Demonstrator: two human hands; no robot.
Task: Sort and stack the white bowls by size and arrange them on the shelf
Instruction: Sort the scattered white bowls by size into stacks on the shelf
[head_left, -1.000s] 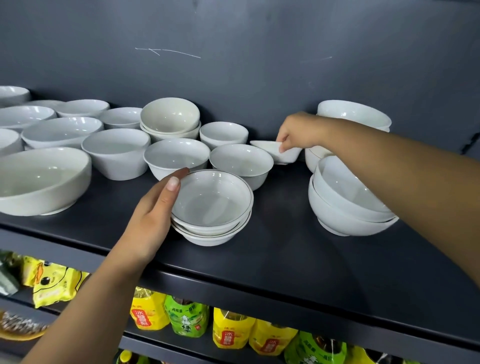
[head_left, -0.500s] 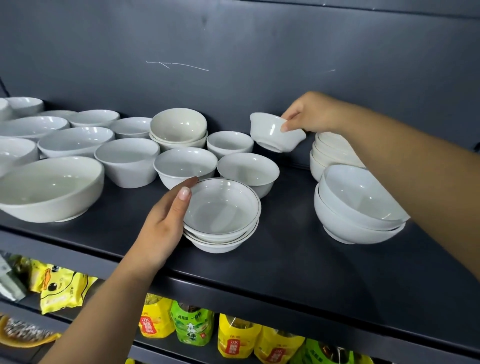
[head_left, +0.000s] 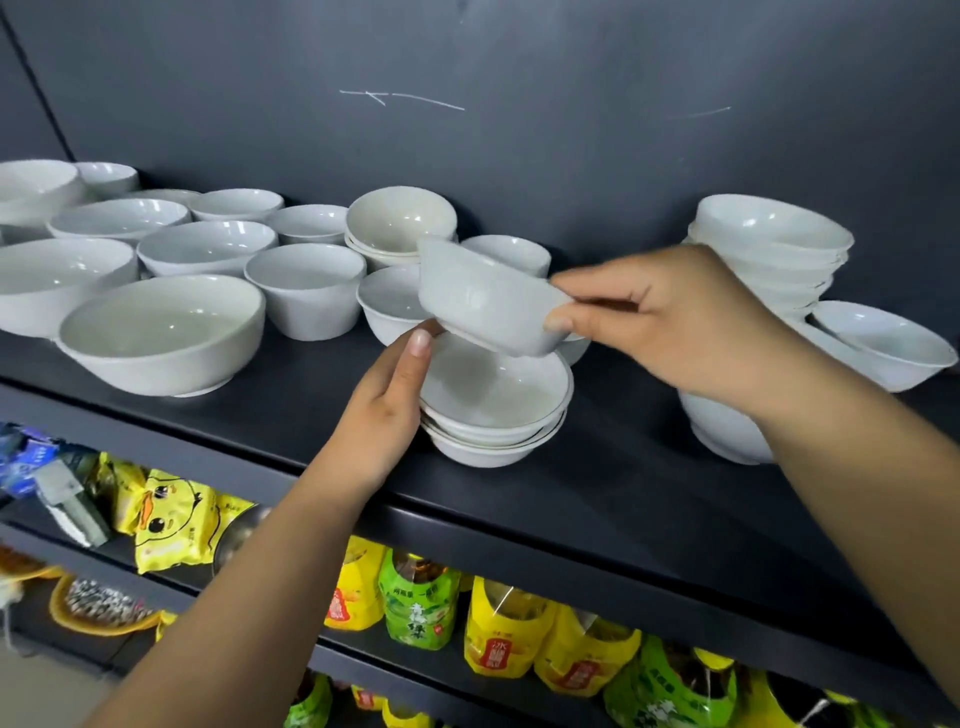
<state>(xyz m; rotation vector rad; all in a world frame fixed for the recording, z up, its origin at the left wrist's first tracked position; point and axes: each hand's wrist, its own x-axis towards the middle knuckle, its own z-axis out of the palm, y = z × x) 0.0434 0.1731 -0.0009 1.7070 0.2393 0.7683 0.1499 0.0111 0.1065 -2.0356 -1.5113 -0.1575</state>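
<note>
My right hand (head_left: 670, 322) pinches a small white bowl (head_left: 483, 301) by its rim and holds it tilted just above a short stack of white bowls (head_left: 493, 415) near the front of the dark shelf (head_left: 597, 499). My left hand (head_left: 387, 410) grips the left side of that stack, thumb on the top rim. Several loose white bowls of different sizes stand to the left, the biggest one (head_left: 161, 332) at the front. A two-bowl stack (head_left: 400, 223) sits at the back.
A tall stack of bowls (head_left: 769, 249) stands at the back right, with large nested bowls (head_left: 883, 348) in front of it, partly hidden by my right arm. The lower shelf holds yellow and green bottles (head_left: 415, 608) and yellow snack bags (head_left: 171, 525).
My right hand lifted the small bowl from the back of the shelf and carried it left and forward, over the front stack. My left hand stayed on that stack.
</note>
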